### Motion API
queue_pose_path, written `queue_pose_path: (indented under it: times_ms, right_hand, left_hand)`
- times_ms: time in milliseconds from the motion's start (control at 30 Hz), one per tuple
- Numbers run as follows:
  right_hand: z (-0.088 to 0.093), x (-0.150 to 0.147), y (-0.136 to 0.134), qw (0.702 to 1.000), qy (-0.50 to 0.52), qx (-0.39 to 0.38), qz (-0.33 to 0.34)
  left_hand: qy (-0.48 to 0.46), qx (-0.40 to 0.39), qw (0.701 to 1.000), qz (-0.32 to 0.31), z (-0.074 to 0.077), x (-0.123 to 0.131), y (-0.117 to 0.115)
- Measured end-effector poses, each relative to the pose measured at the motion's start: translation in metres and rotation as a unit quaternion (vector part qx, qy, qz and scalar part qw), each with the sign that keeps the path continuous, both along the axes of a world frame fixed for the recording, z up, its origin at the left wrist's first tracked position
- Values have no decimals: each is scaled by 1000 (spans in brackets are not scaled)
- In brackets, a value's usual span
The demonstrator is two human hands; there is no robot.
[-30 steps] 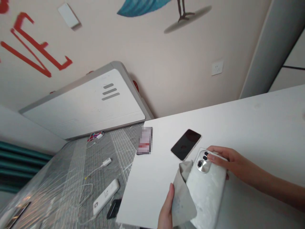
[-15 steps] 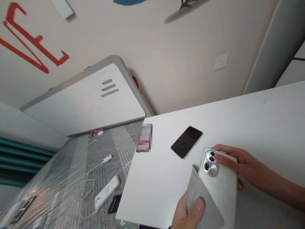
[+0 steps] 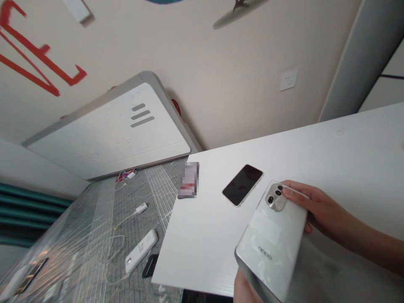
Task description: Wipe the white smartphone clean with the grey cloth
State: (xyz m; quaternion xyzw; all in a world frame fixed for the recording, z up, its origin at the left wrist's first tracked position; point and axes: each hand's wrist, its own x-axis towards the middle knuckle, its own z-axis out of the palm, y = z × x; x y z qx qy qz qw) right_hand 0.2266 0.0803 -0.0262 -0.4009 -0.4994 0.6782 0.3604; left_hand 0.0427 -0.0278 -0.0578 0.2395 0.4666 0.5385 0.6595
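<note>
A white smartphone point(image 3: 268, 240) is tilted over the table with its back up, showing a round camera block and an OPPO mark. My right hand point(image 3: 312, 202) is closed on its upper right edge, thumb beside the lenses. Low in the picture, my left hand point(image 3: 243, 288) is at the phone's lower end, mostly hidden beneath it. A strip of grey cloth point(image 3: 255, 281) shows between that hand and the phone's underside. Another phone point(image 3: 243, 185), dark screen up in a clear case, lies on the table beyond.
A pixelated flat item point(image 3: 188, 181) lies at the left edge of the white table point(image 3: 195, 248). On the plastic-covered bed to the left are a white power bank point(image 3: 141, 251), a black object point(image 3: 150, 266) and a cable adapter point(image 3: 141, 208). A wall socket point(image 3: 288, 80) is behind.
The phone has turned and its lower end has swung left. My left hand with the grey cloth has gone from the phone's back to underneath it. The view has shifted slightly.
</note>
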Motion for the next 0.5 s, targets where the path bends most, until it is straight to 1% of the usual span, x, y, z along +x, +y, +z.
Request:
queue_pose_path:
  times_ms: [67, 133, 200, 300, 400, 500]
  right_hand:
    - [1, 1, 4, 1000, 11, -6, -25]
    - [3, 1, 9, 999, 16, -21, -38]
    - [5, 2, 10, 999, 10, -39, -37]
    - [2, 3, 8, 998, -1, -59, -16]
    - [-3, 3, 3, 997, -5, -79, 4]
    - [-6, 2, 0, 995, -8, -99, 8]
  left_hand:
    - [-5, -10, 1000, 13, -1, -9, -10]
    - [-6, -17, 999, 32, 1, -24, -18]
    - [-4, -23, 998, 54, 4, -41, -22]
    - [5, -28, 996, 79, 11, -63, -19]
    - [15, -12, 994, 104, 16, -72, -15]
    - [14, 25, 992, 124, 19, -73, -20]
